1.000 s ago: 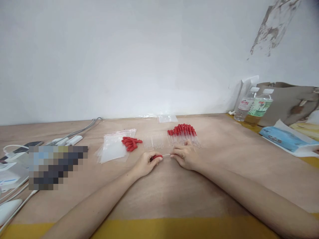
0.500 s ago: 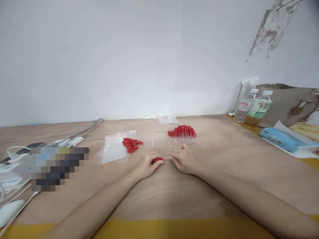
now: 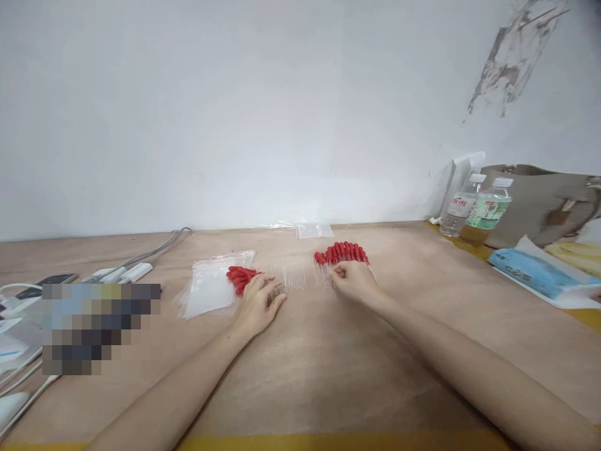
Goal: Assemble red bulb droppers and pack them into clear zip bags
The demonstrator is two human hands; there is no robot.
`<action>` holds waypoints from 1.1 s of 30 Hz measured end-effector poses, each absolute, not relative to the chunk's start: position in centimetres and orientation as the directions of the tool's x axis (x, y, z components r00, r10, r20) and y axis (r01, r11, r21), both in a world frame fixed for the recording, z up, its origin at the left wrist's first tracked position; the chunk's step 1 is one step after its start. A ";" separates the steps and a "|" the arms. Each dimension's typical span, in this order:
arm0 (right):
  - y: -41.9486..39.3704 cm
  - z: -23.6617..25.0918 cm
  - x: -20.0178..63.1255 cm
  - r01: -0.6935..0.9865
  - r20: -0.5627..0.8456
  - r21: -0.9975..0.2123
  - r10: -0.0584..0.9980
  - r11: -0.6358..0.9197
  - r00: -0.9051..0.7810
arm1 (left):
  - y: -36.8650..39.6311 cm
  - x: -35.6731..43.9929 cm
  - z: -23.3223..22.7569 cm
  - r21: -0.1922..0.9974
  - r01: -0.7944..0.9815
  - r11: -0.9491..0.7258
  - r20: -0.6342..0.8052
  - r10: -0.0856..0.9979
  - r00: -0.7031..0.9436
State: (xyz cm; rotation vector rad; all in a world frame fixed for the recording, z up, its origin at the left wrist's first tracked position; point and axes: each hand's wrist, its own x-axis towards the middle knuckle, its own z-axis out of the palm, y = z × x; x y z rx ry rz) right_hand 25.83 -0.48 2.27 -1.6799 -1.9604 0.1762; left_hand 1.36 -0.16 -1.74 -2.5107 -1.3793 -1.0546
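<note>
While both arms stretch out over the table, here's what I can make out:

Hands: two, both bare. The left hand lies palm down with fingers loosely spread, tips right at the loose red bulbs and the near edge of the clear glass tubes; it grips nothing I can see. The right hand is curled, fingertips pinched down among the finished droppers; can't tell if it actually holds one.

Red bulbs: a small heap, maybe ten or so, too bunched to count properly, lying on the edge of the plastic bags.

Glass tubes: one row side by side between the hands, too faint to count.

Droppers: one fanned bunch, roughly a dozen-plus red tops, just beyond the right hand.

Plastic bags: a little stack of zip bags left of the bulbs, one more bag back by the wall.

Bottles: two, far right, next to a tan bag.

Surface: brown wooden table, yellow strip at the near edge.

Room: plain white wall with a peeled patch up right.

Left side: white cables and plugs.

Writing: bottle labels and a blue packet have print, too small to read.
</note>
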 end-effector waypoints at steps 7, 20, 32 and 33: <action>4.3 2.0 23.7 0.963 0.277 -0.253 0.947 -0.092 0.163 | 0.0 1.4 -1.8 0.266 0.776 -0.572 0.596 0.730 0.334; 5.5 0.9 23.4 0.972 0.241 -0.214 0.959 -0.100 0.152 | -0.5 1.6 -1.6 0.227 0.793 -0.565 0.581 0.732 0.355; 5.2 0.0 20.3 0.991 0.223 -0.131 0.975 0.036 -0.006 | 0.1 -0.6 -0.1 0.086 0.983 -0.165 0.655 0.753 0.069; 5.3 -0.1 20.2 0.991 0.219 -0.129 0.976 0.035 -0.005 | 0.1 -1.0 0.0 0.067 0.987 -0.144 0.647 0.760 0.067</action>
